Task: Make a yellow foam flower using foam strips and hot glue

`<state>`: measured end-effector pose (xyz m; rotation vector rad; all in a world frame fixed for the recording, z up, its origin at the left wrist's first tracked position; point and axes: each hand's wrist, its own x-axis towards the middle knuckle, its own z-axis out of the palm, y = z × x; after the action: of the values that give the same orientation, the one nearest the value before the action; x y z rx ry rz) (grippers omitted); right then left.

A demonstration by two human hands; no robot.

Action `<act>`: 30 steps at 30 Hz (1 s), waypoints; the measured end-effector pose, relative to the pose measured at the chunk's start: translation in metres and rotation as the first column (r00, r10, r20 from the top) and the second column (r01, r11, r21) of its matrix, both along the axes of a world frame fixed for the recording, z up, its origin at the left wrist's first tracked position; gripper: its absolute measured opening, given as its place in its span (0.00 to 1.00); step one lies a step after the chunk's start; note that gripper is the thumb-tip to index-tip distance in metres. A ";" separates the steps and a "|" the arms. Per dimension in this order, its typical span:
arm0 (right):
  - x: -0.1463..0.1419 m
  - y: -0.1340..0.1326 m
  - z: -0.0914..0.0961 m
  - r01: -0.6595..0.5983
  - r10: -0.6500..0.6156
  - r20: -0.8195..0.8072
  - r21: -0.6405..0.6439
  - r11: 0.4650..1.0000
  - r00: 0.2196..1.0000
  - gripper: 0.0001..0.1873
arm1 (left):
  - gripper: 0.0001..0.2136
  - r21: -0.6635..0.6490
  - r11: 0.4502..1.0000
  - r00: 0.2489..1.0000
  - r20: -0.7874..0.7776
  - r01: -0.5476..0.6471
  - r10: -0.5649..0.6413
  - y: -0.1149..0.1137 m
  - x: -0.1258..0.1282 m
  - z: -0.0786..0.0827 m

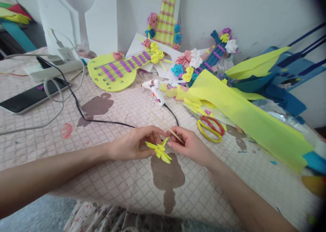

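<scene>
A small yellow crepe-paper flower [160, 150] is pinched in the curled fingers of my left hand [139, 142], with its petals spread toward the table. My right hand [189, 144] holds a thin pale wooden stick [166, 127], which slants up and left past the fingertips. The fingertips of both hands come close together at the flower; whether the right ones touch it I cannot tell. Beyond my hands lies a white glue gun [156, 90] with a black cord. Scissors [210, 127] with red and yellow handles rest to its right.
A yellow paper guitar [114, 71] lies behind, near a blue one [212, 57] with paper flowers. Long yellow crepe paper [244, 120] stretches across the right. At left are a tablet-like black device [33, 96], a power strip [54, 69] and loose cables.
</scene>
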<state>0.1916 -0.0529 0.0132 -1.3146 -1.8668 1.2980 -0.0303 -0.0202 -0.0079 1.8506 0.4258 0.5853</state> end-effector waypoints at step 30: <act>0.003 -0.002 0.001 0.054 -0.053 -0.025 0.037 0.998 0.998 0.08 | 0.18 0.076 0.987 0.990 0.021 -0.143 0.142 0.004 -0.002 0.007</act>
<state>0.1946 -0.0550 0.0144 -1.3153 -1.8184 1.2401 -0.0326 -0.0162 -0.0006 1.8988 0.5350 0.7209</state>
